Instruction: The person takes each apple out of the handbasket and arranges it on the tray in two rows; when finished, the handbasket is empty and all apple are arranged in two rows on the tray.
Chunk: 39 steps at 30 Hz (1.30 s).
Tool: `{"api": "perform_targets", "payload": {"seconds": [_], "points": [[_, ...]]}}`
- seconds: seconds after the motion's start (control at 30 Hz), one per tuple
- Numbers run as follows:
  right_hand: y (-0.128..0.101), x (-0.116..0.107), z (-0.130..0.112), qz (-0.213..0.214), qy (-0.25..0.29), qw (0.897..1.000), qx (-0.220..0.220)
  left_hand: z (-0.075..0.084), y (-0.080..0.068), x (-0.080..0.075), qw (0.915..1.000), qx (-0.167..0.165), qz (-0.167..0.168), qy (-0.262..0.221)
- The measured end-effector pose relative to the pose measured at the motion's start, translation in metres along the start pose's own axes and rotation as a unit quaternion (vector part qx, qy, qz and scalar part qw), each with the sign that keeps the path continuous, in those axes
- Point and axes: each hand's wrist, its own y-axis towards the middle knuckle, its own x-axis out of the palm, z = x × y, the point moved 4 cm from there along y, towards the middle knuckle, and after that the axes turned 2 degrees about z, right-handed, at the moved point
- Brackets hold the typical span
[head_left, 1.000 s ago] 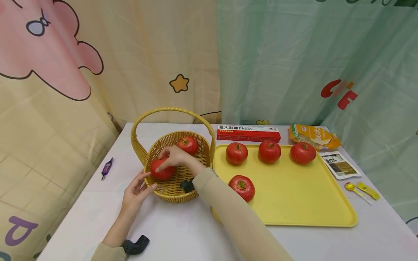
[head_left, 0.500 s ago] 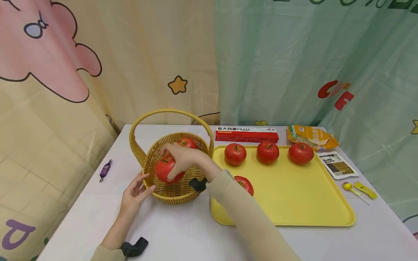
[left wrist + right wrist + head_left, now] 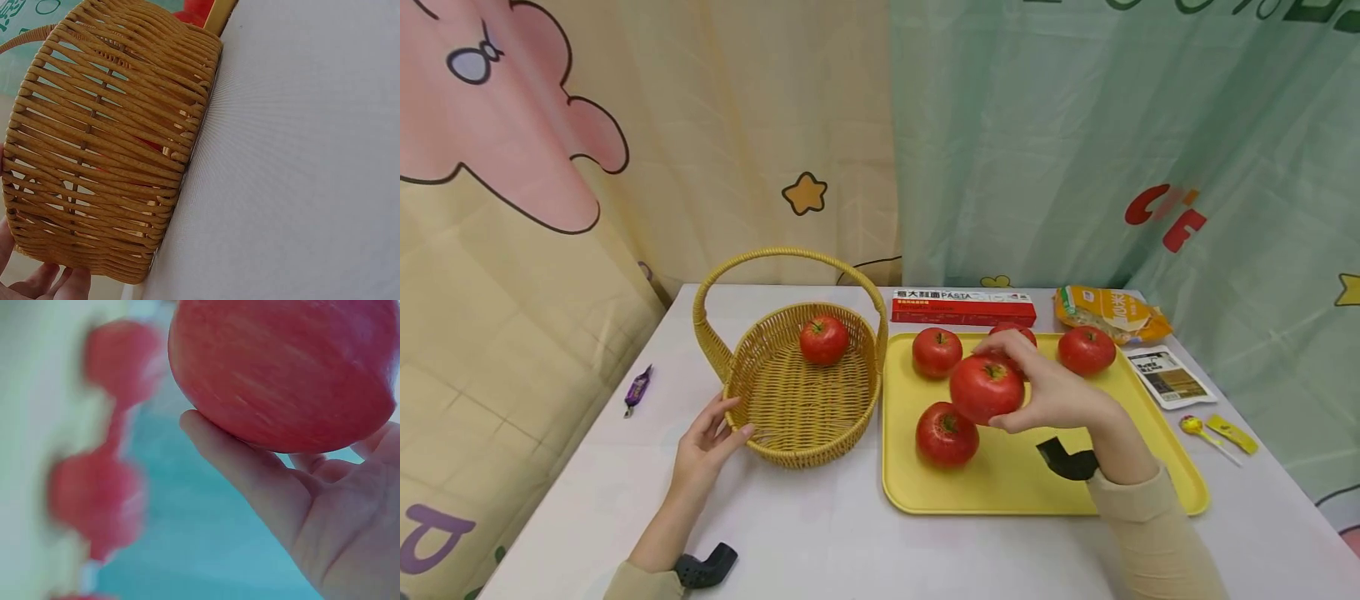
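Since the earlier frames, the red apple (image 3: 986, 389) has been lifted out of the wicker basket (image 3: 790, 433) and carried rightward over the yellow tray (image 3: 1120, 475), where it is now held in the air above the tray's middle. It is gripped by the right hand (image 3: 1051, 392), whose fingers and thumb are curled round it; in the right wrist view the apple is seen resting against the thumb and palm. Four more apples are seen on the tray: one (image 3: 946, 434) just below and left of the held fruit, and three along the far edge, the middle one (image 3: 1017, 331) largely hidden behind the hand. One apple (image 3: 823, 339) is left inside the basket, near its far wall. The left hand (image 3: 707, 443) is laid against the near left side of the basket, fingers nearly straight and touching the weave, with nothing grasped. Behind the tray a red pasta box (image 3: 962, 307) and an orange packet (image 3: 1108, 312) are lying on the white table (image 3: 820, 542).
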Motion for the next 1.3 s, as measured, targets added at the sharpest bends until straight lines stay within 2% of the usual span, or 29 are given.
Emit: {"api": "perform_targets", "payload": {"seconds": [0.17,0.33,0.47,0.63,0.77,0.9,1.03,1.13,1.3], "points": [[-0.045,-0.005,0.061,0.012,-0.004,0.996,0.09,0.001,0.0,0.0,1.0,-0.008,0.0,0.002],[-0.064,0.004,0.095,-0.007,0.0,0.992,0.128,0.001,-0.001,0.0,0.9998,-0.017,0.002,0.007],[-0.065,0.006,0.101,-0.029,0.005,0.988,0.15,0.0,-0.001,0.0,0.9997,-0.021,0.004,0.014],[-0.052,0.001,0.086,-0.074,-0.038,0.981,0.174,0.001,0.0,0.001,0.9998,-0.016,0.0,0.012],[-0.023,-0.005,0.053,-0.087,-0.066,0.984,0.142,0.001,-0.001,0.0,0.9999,-0.012,0.001,0.007],[0.025,-0.001,0.004,-0.062,-0.031,0.996,0.062,0.002,-0.001,-0.001,0.9999,-0.01,0.002,0.006],[0.083,0.02,-0.044,-0.038,0.04,0.998,-0.005,0.0,-0.001,-0.002,0.9999,-0.006,0.002,0.008],[0.122,0.043,-0.066,-0.035,0.068,0.997,-0.026,-0.001,0.0,-0.002,1.0,-0.005,0.001,0.008],[0.173,0.08,-0.073,-0.035,0.036,0.998,-0.032,0.0,0.0,-0.001,1.0,-0.006,0.001,0.008]]}}
